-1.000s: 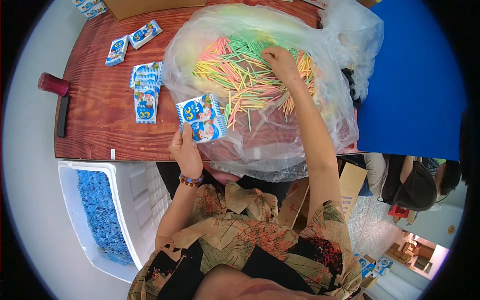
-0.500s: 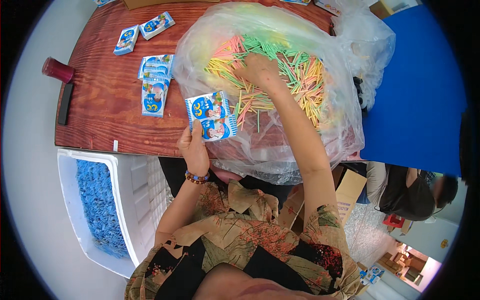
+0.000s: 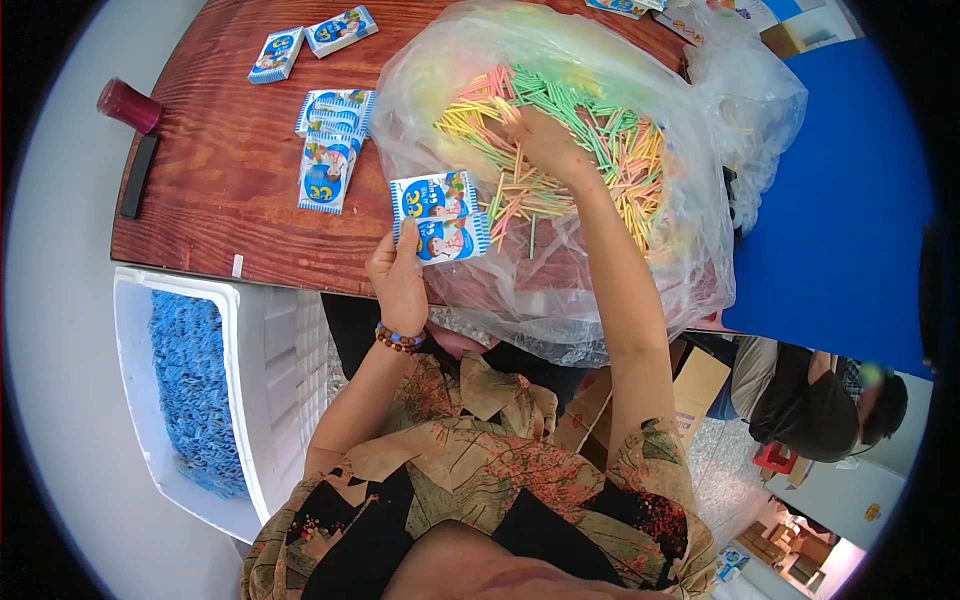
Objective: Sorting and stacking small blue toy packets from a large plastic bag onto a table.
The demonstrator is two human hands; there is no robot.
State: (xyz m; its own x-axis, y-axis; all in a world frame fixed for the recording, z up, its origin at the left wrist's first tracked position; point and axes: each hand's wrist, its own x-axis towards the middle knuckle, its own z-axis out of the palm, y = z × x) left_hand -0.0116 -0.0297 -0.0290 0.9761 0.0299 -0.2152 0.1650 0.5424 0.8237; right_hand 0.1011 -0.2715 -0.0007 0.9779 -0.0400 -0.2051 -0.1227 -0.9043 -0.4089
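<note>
My left hand (image 3: 397, 272) is closed on blue-and-white printed packets (image 3: 438, 218), its thumb across their front, at the near edge of a clear plastic bag (image 3: 560, 300). The packets appear as two panels, one above the other. Inside the open bag lies a heap of thin candy-like sticks (image 3: 590, 115) in pink, yellow and green. My right hand (image 3: 548, 142) reaches into it, fingers bent together around a few pale sticks; how many is hidden. Left of the bag, several similar packets (image 3: 326, 165) overlap in a row on the red-brown wooden table (image 3: 215, 200).
Two small boxes (image 3: 276, 55) lie at the far left. A dark red cylinder (image 3: 130, 106) and a black bar (image 3: 140, 178) sit by the left edge. Below stands a white foam box (image 3: 232, 380) of blue pieces. A blue surface (image 3: 830, 200) adjoins rightward; another person (image 3: 810, 400) is beyond.
The whole view has shifted slightly. My right hand has moved a little to the right within the heap, and its fingers have drawn closer together. My left hand still holds the packets.
</note>
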